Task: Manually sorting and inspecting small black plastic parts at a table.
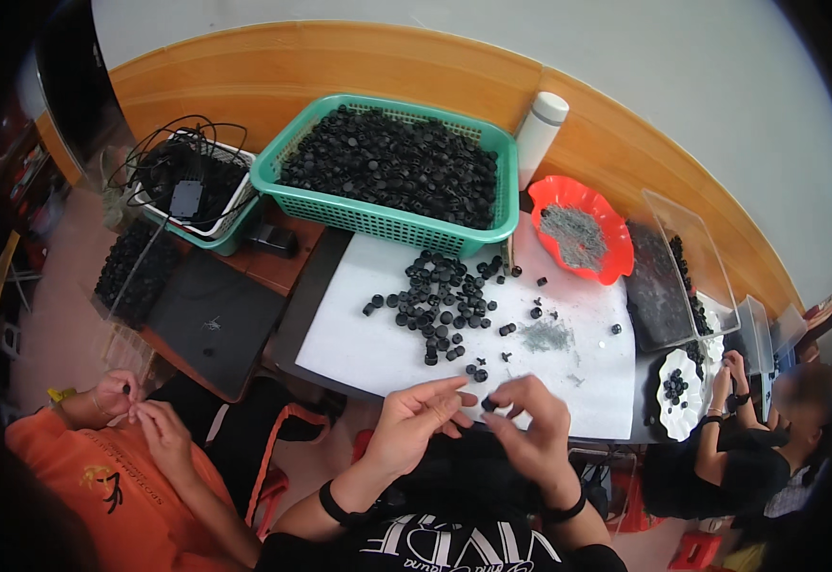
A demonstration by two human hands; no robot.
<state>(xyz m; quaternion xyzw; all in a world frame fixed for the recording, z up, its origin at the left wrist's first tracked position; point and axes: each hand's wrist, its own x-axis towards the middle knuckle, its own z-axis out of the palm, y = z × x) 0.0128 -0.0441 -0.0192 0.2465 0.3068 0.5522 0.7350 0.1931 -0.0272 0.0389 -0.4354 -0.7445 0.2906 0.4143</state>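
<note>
My left hand (421, 419) is over the front edge of the white sheet (349, 334), thumb and fingertips drawn together. What it pinches, if anything, is too small to make out. Beside it, nearly touching, my right hand (536, 419) grips a small black plastic part (489, 404) between thumb and forefinger. Just beyond my hands lies a loose pile of black round plastic parts (440, 303), with a few strays near my fingertips. To its right a heap of thin grey pins or bits (547, 335) is spread on the sheet.
A green basket (387, 225) full of black parts stands behind. Right of it are a white bottle (540, 138), a red dish (616, 229) of grey bits and a clear box (692, 257). Co-workers sit left, in an orange shirt (101, 486), and right, near a white plate (680, 424).
</note>
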